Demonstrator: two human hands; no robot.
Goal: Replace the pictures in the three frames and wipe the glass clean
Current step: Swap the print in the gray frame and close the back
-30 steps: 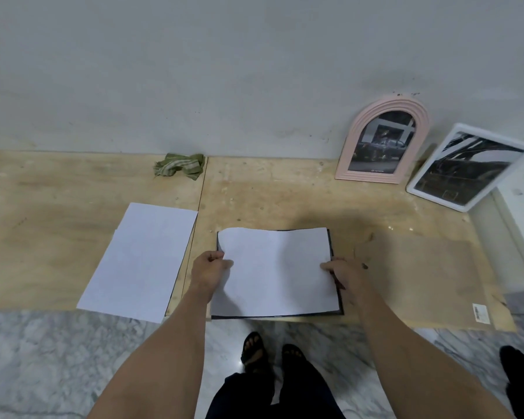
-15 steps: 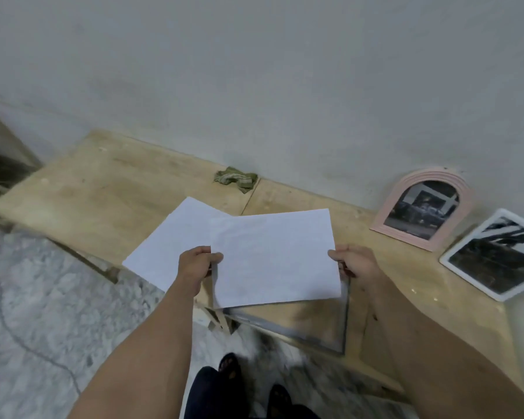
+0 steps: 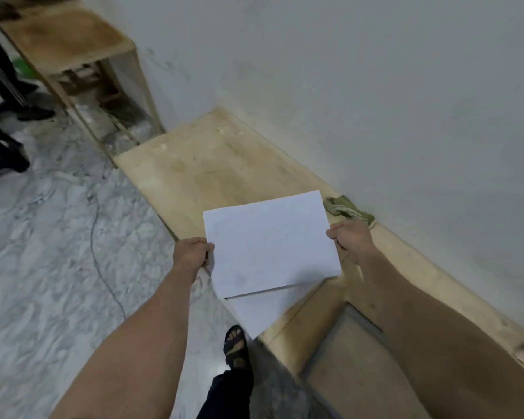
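Note:
I hold a white sheet of paper (image 3: 270, 243) in the air over the low wooden platform (image 3: 218, 170). My left hand (image 3: 192, 252) grips its left edge and my right hand (image 3: 351, 237) pinches its right edge. A second white sheet (image 3: 263, 313) lies on the platform just under it. The dark-edged frame (image 3: 342, 343), lying flat with nothing in it, shows at the lower right, partly behind my right forearm. A crumpled green cloth (image 3: 345, 210) lies by the wall, just past my right hand.
A taller wooden stand (image 3: 70, 40) is at the upper left by the wall. Grey marble floor (image 3: 43, 237) with a thin cable (image 3: 100, 261) lies on the left. My sandalled foot (image 3: 236, 346) is below. Dark furniture (image 3: 0, 86) fills the far left edge.
I lifted the white sheet off the dark frame and carried it left, over the other sheet. My view swung left, so the pink and white frames left the view.

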